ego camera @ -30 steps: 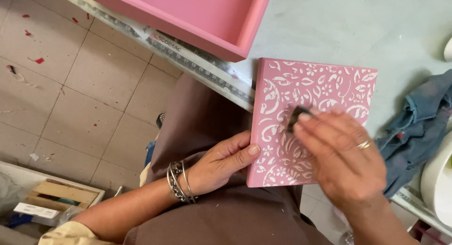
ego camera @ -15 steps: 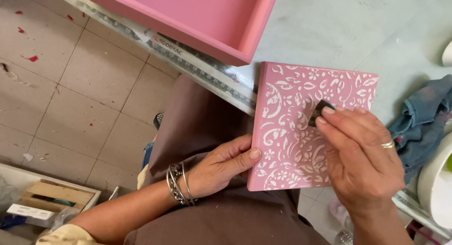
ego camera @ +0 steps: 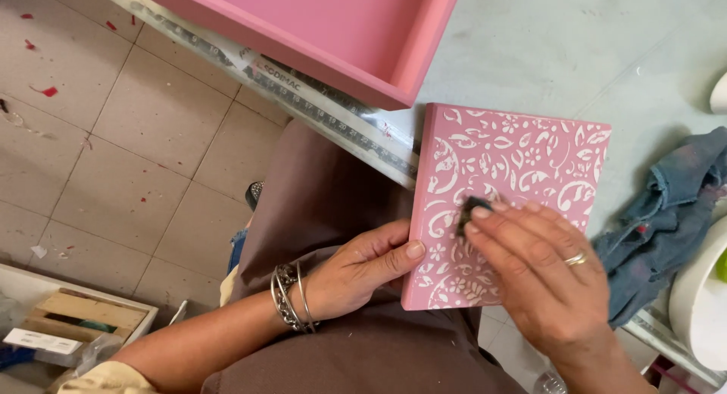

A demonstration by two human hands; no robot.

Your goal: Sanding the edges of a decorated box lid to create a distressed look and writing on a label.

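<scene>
Pink and patterned with white leaves, the square panel (ego camera: pixel 507 205) lay half over the table edge (ego camera: pixel 530 53) above our lap. From the head camera, our right hand (ego camera: pixel 541 277) had slid down-left since half a second before, fingertips pinched on a small dark pad (ego camera: pixel 475 207). Our left hand (ego camera: pixel 360 269) gripped the panel's near edge, thumb on top. Beside it lay a ruler strip (ego camera: pixel 318 99) and a pink tray (ego camera: pixel 341 31).

The floor (ego camera: pixel 113 159) has big tan tiles with little red bits on it. A pale grey surface (ego camera: pixel 575 53) fills the top right, with a metal ruler strip (ego camera: pixel 318 99) along its edge. Soft daylight falls evenly everywhere.
</scene>
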